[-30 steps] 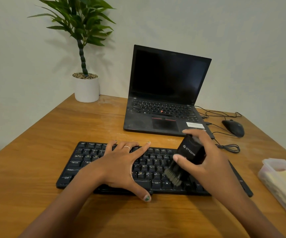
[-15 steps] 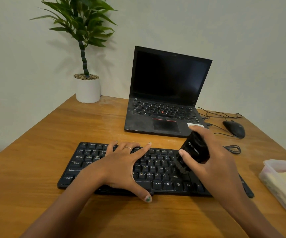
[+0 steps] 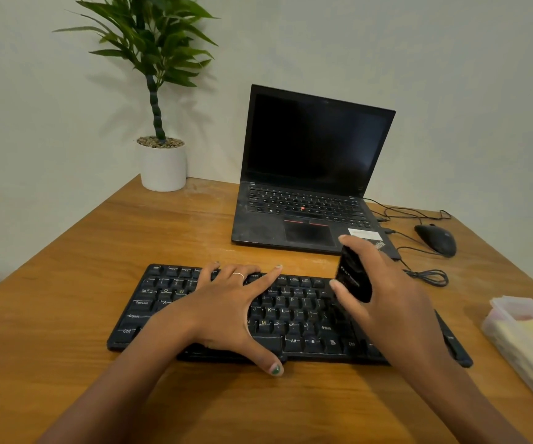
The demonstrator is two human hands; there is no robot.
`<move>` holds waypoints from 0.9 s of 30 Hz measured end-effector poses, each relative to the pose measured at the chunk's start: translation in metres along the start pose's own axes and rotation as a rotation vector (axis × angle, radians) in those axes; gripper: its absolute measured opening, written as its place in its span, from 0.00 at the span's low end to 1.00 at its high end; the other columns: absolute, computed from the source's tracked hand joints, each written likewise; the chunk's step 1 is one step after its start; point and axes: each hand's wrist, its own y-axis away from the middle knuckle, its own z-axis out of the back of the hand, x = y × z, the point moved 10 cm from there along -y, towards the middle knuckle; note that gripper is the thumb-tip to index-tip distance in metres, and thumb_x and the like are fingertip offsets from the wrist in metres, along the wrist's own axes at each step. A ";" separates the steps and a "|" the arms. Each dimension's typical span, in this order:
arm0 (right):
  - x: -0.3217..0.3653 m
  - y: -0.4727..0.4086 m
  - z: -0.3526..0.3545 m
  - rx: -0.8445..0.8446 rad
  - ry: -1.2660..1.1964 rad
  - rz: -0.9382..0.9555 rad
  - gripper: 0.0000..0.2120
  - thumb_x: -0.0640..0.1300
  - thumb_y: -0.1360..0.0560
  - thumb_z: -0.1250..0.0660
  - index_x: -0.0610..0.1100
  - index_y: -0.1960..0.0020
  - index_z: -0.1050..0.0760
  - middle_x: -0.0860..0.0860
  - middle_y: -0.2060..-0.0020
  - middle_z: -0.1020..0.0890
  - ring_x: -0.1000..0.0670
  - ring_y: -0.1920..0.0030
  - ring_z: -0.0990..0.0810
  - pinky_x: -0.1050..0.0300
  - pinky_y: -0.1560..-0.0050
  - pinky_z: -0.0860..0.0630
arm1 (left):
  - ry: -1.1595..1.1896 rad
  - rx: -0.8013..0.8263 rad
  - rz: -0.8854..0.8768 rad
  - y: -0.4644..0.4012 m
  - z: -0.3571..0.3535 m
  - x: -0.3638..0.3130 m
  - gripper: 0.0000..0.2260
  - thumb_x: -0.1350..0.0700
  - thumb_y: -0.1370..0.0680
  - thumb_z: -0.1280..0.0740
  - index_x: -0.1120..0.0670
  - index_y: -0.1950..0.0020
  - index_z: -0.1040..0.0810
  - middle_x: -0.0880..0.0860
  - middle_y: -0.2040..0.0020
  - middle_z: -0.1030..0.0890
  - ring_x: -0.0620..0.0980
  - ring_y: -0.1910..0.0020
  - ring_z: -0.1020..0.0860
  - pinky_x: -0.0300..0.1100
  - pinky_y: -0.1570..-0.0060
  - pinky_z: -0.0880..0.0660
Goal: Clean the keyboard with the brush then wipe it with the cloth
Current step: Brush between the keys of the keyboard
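Observation:
A black keyboard (image 3: 306, 318) lies across the near middle of the wooden desk (image 3: 130, 238). My left hand (image 3: 226, 309) rests flat on its left half, fingers spread over the keys and thumb at the front edge. My right hand (image 3: 386, 293) grips a black block-shaped brush (image 3: 353, 277) over the keyboard's upper right keys. The bristles are hidden behind the hand and brush body. A yellow cloth (image 3: 527, 334) lies in a clear plastic tub (image 3: 502, 307) at the right edge.
An open black laptop (image 3: 310, 174) stands behind the keyboard. A black mouse (image 3: 436, 240) and its coiled cable (image 3: 428, 277) lie to the right of it. A potted plant in a white pot (image 3: 162, 168) stands at the back left corner.
My right hand has carried the brush from the lower right keys up and away toward the keyboard's top right rows. My left hand has stayed put on the keys.

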 end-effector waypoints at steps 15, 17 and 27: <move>-0.010 -0.005 -0.007 0.037 -0.094 -0.056 0.28 0.51 0.29 0.31 0.56 0.33 0.38 0.60 0.53 0.26 0.57 0.55 0.24 0.66 0.62 0.27 | 0.007 -0.010 -0.010 0.000 0.000 0.000 0.56 0.26 0.37 0.31 0.37 0.26 0.70 0.47 0.21 0.57 0.49 0.23 0.60 0.55 0.30 0.69; -0.011 -0.005 -0.006 0.041 -0.215 -0.069 0.27 0.51 0.30 0.30 0.58 0.34 0.37 0.61 0.53 0.26 0.58 0.55 0.24 0.67 0.62 0.26 | 0.005 -0.009 -0.011 0.000 -0.001 0.000 0.56 0.26 0.38 0.31 0.36 0.26 0.70 0.47 0.21 0.57 0.49 0.23 0.60 0.55 0.30 0.69; -0.023 -0.008 -0.012 0.043 -0.335 -0.155 0.28 0.50 0.30 0.29 0.58 0.35 0.37 0.63 0.55 0.27 0.60 0.57 0.24 0.68 0.65 0.25 | 0.000 -0.002 -0.007 0.000 -0.001 0.000 0.56 0.26 0.37 0.32 0.37 0.26 0.70 0.47 0.21 0.57 0.49 0.23 0.60 0.56 0.29 0.69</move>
